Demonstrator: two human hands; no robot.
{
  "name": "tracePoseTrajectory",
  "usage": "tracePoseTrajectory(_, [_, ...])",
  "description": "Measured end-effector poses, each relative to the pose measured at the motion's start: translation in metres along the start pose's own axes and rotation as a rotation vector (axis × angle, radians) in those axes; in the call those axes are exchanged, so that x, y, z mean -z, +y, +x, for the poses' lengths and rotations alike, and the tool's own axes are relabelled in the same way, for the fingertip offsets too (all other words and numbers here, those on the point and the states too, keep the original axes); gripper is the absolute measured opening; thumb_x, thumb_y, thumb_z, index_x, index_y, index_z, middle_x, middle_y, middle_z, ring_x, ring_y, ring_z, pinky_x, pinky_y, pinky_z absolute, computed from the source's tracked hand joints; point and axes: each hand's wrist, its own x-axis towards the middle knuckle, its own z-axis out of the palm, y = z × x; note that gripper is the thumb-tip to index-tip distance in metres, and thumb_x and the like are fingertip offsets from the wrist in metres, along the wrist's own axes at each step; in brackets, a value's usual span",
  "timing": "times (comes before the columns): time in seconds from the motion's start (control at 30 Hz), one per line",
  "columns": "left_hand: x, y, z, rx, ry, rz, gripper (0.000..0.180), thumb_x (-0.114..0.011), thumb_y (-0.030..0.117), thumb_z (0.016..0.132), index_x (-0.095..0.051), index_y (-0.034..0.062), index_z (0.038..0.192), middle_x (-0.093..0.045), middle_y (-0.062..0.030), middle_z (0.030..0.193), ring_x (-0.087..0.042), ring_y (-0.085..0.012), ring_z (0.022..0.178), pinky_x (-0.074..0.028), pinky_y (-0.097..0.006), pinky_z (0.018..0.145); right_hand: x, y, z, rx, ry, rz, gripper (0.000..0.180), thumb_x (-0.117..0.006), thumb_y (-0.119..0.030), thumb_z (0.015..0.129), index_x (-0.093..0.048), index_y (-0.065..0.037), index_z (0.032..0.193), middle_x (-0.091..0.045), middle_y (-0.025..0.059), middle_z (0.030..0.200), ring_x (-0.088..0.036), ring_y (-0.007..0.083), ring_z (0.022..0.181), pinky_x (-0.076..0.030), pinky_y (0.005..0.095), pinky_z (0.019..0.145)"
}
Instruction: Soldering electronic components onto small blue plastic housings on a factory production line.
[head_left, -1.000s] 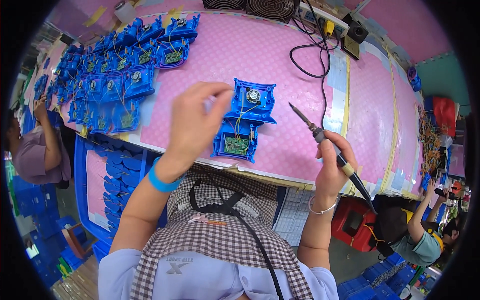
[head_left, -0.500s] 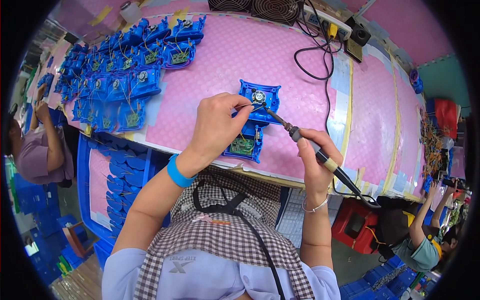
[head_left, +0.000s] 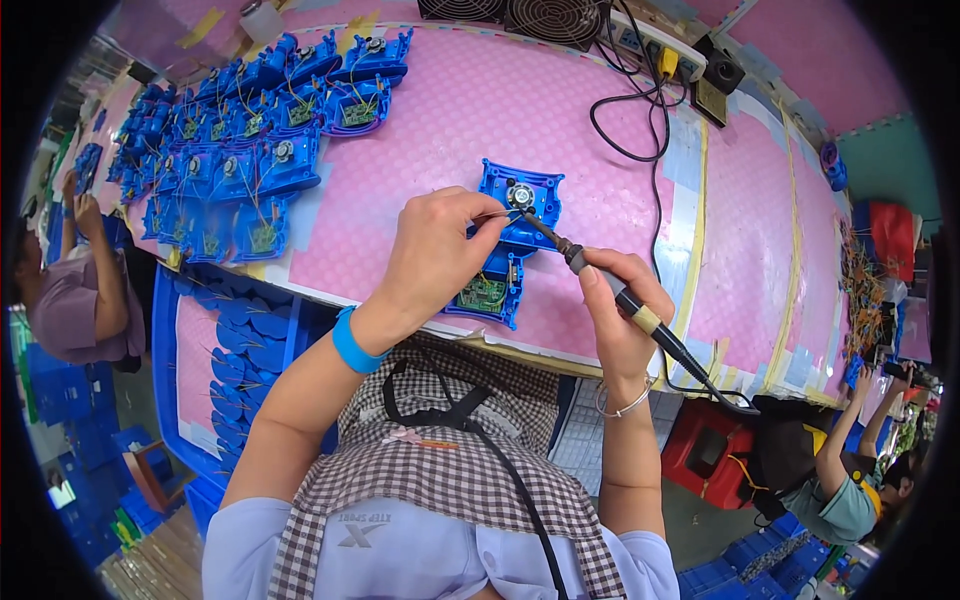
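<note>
Casing (head_left: 547, 193) — blue; apron (head_left: 432, 472) — brown-white checks

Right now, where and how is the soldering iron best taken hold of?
The soldering iron is probably best gripped by its thick dark handle, from the near right, as the right hand does: its thin metal shaft slants away and leftward, so this side keeps the hand behind that metal.

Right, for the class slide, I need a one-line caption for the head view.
Left hand pinches thin wiring while right hand holds a soldering iron over an open blue casing.
</note>
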Motion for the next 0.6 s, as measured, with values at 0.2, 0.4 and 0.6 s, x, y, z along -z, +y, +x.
tracePoseTrajectory(0.2, [-0.001,-0.002,0.001,-0.031,0.016,0.000,0.010,-0.072,0.006,0.077,-0.073,0.0011,0.086,-0.070,-0.0118,0.078,-0.065,-0.0200,0.067,-0.048,-0.031,0.056,0.006,-0.001,-0.003,0.028,-0.014,0.034,0.016,-0.066,0.001,0.083,-0.068,0.004,0.098,-0.065,0.0077,0.085,-0.057,0.0093,0.066,-0.044,0.0212,0.059])
tracePoseTrajectory(0.4, [0.001,-0.001,0.002,-0.013,-0.019,-0.004,0.010,-0.072,0.007,0.077,-0.073,0.0009,0.086,-0.070,-0.0114,0.079,-0.066,-0.0210,0.069,-0.049,-0.031,0.058,0.014,0.000,-0.005,-0.049,0.115,0.094,0.017,-0.070,0.000,0.078,-0.070,0.003,0.095,-0.065,0.0071,0.079,-0.057,0.0122,0.068,-0.042,0.0236,0.061])
tracePoseTrajectory(0.6, [-0.002,-0.001,0.003,-0.010,-0.027,0.010,0.010,-0.072,0.007,0.077,-0.073,0.0009,0.085,-0.070,-0.0118,0.079,-0.066,-0.0218,0.069,-0.049,-0.031,0.058,0.022,0.012,-0.011,-0.014,0.070,0.018,0.018,-0.066,-0.005,0.086,-0.067,0.006,0.100,-0.066,0.0093,0.085,-0.057,0.0099,0.064,-0.045,0.0220,0.058])
